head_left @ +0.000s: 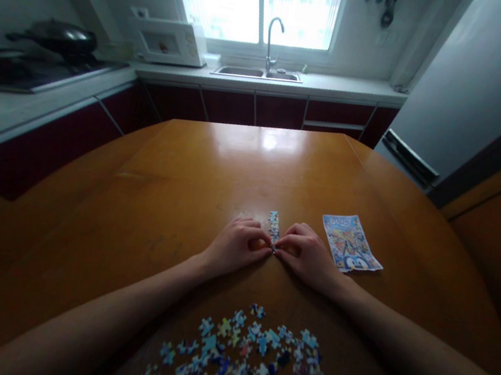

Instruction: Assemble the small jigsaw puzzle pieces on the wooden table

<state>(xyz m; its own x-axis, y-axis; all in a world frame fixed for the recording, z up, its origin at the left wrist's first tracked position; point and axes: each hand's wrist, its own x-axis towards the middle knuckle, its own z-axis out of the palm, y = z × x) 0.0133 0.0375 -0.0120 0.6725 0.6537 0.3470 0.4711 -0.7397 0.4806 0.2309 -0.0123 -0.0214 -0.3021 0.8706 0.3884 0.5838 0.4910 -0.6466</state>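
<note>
A narrow strip of joined jigsaw puzzle pieces [274,222] lies on the wooden table [174,181], running away from me. At its near end, my left hand [241,241] pinches from the left and my right hand [307,252] pinches from the right. Their fingertips almost meet over the strip's end, partly hiding the pieces there. Closer to me, between my forearms, many loose puzzle pieces [244,366] are spread out, mostly light blue with some yellow, dark blue and red. A printed picture sheet [351,243] with a colourful cartoon scene lies to the right of my right hand.
Beyond the table runs a counter with a sink [241,72], a faucet [269,43] and a white microwave [171,43]. A dark pan [59,35] sits on the stove at the left. A tall fridge [484,79] stands at the right.
</note>
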